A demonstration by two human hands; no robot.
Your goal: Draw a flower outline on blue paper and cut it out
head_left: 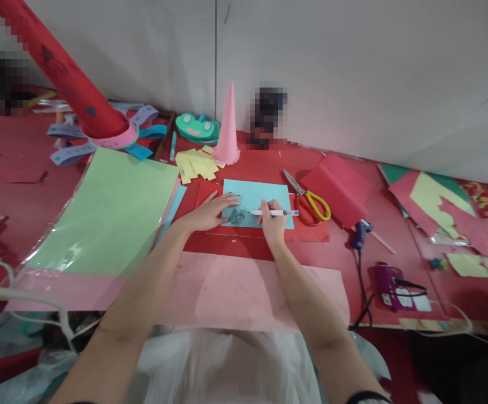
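A light blue sheet of paper (265, 191) lies on red paper (311, 231) in the middle of the table, with a dark curved mark drawn near its lower left. My left hand (215, 212) rests with its fingers spread over the sheet's left edge. In my right hand (272, 219) is a white marker (278, 212), its tip pointing left at the sheet and its purplish end to the right. Scissors with yellow handles (317, 205) lie open just right of the sheet. A pink paper cone (229, 129) stands behind it.
Wrapped green paper (109, 207) lies left, near yellow paper strips (197, 164) and a green paper frog face (197, 129). A large red tube (59, 62) rises at upper left. To the right are folded red paper (336, 188), a glue gun (360, 234) with its cord, and a purple box (391, 286).
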